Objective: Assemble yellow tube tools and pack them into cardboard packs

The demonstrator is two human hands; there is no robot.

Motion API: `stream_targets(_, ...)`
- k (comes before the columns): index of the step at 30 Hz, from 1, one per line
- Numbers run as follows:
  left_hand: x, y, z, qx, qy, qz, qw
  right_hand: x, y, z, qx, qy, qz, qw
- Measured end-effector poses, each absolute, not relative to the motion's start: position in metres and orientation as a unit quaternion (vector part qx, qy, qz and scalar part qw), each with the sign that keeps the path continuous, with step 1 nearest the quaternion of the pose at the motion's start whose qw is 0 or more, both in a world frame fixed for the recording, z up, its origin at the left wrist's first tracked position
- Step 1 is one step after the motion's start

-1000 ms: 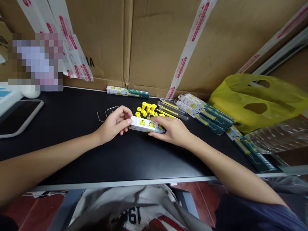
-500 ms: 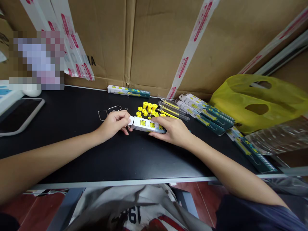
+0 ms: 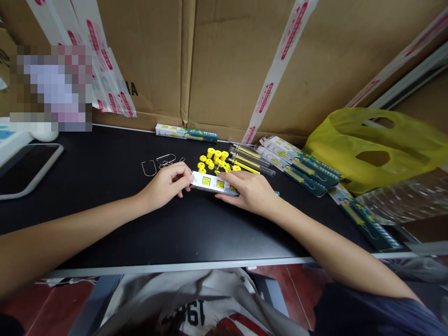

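Observation:
A slim white and teal carton (image 3: 212, 183) with yellow characters lies level between my hands above the black table. My right hand (image 3: 250, 189) is wrapped over its right part, hiding much of the teal end. At the carton's left end, the fingers of my left hand (image 3: 171, 182) pinch the edge, where the end flap no longer stands out. Just behind the carton sits a cluster of small yellow plastic parts (image 3: 210, 152). Bent metal wire hooks (image 3: 149, 168) lie behind my left hand. Clear tubes with yellow rods (image 3: 250, 161) rest behind my right hand.
Another carton (image 3: 185, 133) lies along the cardboard at the back. Several cartons (image 3: 297, 163) are piled on the right beside a yellow plastic bag (image 3: 378, 140) and clear plastic packaging (image 3: 402, 200). A phone (image 3: 30, 169) lies at the left. The table's front edge (image 3: 182, 267) runs close to my body.
The flap at the carton's left end has gone from sticking out to closed against it. My left hand has moved slightly right, up to that end.

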State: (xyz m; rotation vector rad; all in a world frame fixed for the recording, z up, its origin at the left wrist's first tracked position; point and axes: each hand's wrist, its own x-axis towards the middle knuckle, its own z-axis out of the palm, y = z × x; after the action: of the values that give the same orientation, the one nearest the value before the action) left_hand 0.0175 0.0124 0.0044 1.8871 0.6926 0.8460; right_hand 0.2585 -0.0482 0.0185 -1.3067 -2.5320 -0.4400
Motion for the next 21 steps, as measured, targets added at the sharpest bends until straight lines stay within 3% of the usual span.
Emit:
stream_targets(8, 0.013, 0.009, 0.007, 0.865, 0.260, 0.324, 0.280, 0.257, -0.050, 0.018, -0.443, -0.878, -0.135, 0.124)
stream_targets(12, 0.013, 0.005, 0.011, 0.856, 0.266, 0.361, 0.257, 0.254, -0.053, 0.019, -0.436, -0.879, -0.126, 0.143)
stream_targets(14, 0.014, 0.004, 0.009, 0.838, 0.279, 0.375, 0.282, 0.252, -0.055, 0.019, -0.435, -0.880, -0.125, 0.147)
stream_targets(19, 0.019, 0.008, 0.001, 0.752, 0.301, 0.323, 0.490, 0.250, -0.055, 0.019, -0.431, -0.882, -0.128, 0.140)
stream_targets(21, 0.022, 0.009, 0.000, 0.724, 0.305, 0.328, 0.525, 0.250, -0.054, 0.021, -0.440, -0.879, -0.125, 0.137)
